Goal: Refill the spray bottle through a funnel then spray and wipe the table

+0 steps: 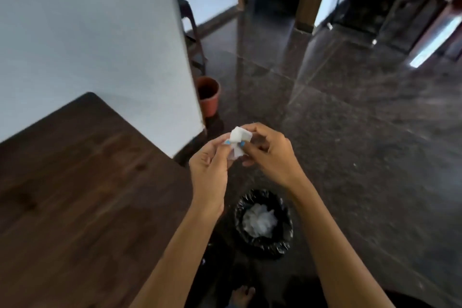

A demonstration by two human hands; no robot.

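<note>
item: white tissue wad [238, 141], pinched between left hand [210, 170] and right hand [268, 155], both closed on it, above and far of lined bin [263, 221]. dark surface [75, 182] at left. advice: compact it, bring it over the bin, then release.

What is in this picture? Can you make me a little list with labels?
left hand: pinching the white tissue
right hand: pinching the same tissue
white tissue: crumpled, held between both hands above the floor
bin: on the floor below the hands, black liner, white crumpled paper inside
table: dark wood, at left
flower pot: orange-brown, on the floor by the wall
spray bottle and funnel: not in view
</note>
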